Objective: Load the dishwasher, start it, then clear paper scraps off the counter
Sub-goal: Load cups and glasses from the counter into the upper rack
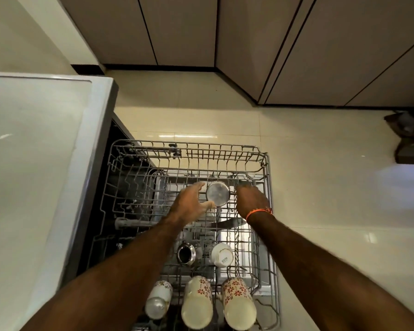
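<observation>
The grey wire upper rack (268, 187) of the dishwasher is pulled out over the floor. A steel cup (217, 194) stands upside down in its far half. My left hand (189, 204) is just left of the cup, fingers spread, thumb touching its near side. My right hand (250, 199), with an orange band at the wrist, is curled at the cup's right side; whether it grips the cup or the rack wire is hidden. Nearer me sit a small steel pot (186, 253), a white mug (222, 254) and three flowered mugs (197, 302) lying on their sides.
The white dishwasher top (34, 163) fills the left side. Glossy cream floor tiles (332, 211) lie to the right and beyond the rack. Brown cabinet doors (249, 32) run along the back. A dark cluttered object (411, 137) sits at the right edge.
</observation>
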A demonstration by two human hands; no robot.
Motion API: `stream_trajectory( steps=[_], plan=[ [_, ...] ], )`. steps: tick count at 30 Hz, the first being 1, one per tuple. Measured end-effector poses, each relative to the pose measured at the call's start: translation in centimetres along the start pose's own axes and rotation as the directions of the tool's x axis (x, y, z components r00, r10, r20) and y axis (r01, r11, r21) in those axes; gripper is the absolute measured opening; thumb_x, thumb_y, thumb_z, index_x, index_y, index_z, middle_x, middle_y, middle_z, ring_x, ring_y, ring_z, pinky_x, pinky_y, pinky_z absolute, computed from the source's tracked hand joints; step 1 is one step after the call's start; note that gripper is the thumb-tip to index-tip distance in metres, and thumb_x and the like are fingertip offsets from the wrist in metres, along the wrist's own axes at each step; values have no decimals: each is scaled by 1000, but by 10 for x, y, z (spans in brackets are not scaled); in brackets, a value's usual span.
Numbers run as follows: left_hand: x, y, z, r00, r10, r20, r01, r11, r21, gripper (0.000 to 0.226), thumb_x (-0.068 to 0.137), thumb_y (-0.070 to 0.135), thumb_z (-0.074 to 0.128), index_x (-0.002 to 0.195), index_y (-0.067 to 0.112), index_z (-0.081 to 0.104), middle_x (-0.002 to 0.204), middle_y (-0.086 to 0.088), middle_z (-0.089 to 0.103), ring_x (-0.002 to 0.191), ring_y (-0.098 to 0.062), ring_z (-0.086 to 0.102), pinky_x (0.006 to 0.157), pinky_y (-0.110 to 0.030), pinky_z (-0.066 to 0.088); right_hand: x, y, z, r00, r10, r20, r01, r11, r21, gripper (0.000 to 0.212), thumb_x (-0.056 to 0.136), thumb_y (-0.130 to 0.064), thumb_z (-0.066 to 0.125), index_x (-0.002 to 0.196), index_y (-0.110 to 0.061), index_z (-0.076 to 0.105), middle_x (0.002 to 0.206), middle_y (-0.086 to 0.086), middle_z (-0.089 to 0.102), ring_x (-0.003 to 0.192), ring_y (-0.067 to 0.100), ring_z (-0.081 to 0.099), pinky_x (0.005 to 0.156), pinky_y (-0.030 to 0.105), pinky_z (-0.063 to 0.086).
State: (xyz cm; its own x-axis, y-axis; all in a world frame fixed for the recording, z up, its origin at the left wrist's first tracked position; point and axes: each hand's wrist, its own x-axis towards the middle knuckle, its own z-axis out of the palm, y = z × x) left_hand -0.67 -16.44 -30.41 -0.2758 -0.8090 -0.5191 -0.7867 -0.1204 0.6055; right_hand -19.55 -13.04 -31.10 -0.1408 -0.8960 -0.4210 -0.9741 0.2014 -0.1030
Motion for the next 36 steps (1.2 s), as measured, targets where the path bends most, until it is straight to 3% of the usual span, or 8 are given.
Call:
stream_trajectory(
  steps=[7,11,16,20,26,30,36],
  plan=[
    [-93,22,-31,994,-17,-112,20,1000,23,81,87,41,74,154,20,33,157,-6,41,139,-25,45,114,-45,41,-79,-8,-40,995,-79,-60,85,990,108,40,81,-16,62,121,-20,63,110,7,68,98,31,66,81,40,58],
    [-167,35,-42,980,-26,-196,20,999,-32,76,90,35,73,154,18,36,155,-9,44,138,-27,47,111,-39,41,-140,-17,-73,980,-171,-100,181,979,98,38,87,-21,60,125,-21,63,112,7,68,101,31,65,84,39,57],
    [-270,39,-55,935,0,-354,-17,999,-46,75,89,38,75,151,14,42,149,-9,51,131,-26,54,109,-41,47,-209,-50,-106,919,-383,-93,387,921,36,37,91,-30,56,127,-20,61,121,9,66,105,33,66,87,41,57],
    [-356,25,-65,857,-54,-513,10,996,-87,69,88,38,75,147,14,50,133,-6,66,115,-20,66,99,-34,53,-260,-93,-123,805,-586,-95,589,808,7,34,93,-31,53,124,-22,62,121,9,66,110,31,63,88,42,54],
    [-482,-26,-72,706,-195,-680,113,980,-163,62,90,40,72,144,18,52,139,0,61,117,-18,64,97,-29,49,-335,-186,-124,568,-821,-65,817,572,-80,35,90,-31,50,121,-25,65,120,8,67,110,32,62,89,42,53],
    [-561,-69,-73,568,-327,-756,231,944,-235,60,89,39,72,143,21,53,134,1,64,116,-16,63,98,-27,47,-384,-255,-108,442,-896,-47,896,443,-24,35,93,-27,55,127,-25,65,131,1,63,120,25,58,99,35,45],
    [-669,-141,-71,357,-482,-800,362,861,-357,61,89,40,71,143,18,53,139,-2,61,123,-21,60,106,-34,45,-463,-362,-70,240,-970,-47,970,238,47,33,90,-30,56,120,-28,68,124,-4,68,112,23,63,94,37,51]
  ],
)
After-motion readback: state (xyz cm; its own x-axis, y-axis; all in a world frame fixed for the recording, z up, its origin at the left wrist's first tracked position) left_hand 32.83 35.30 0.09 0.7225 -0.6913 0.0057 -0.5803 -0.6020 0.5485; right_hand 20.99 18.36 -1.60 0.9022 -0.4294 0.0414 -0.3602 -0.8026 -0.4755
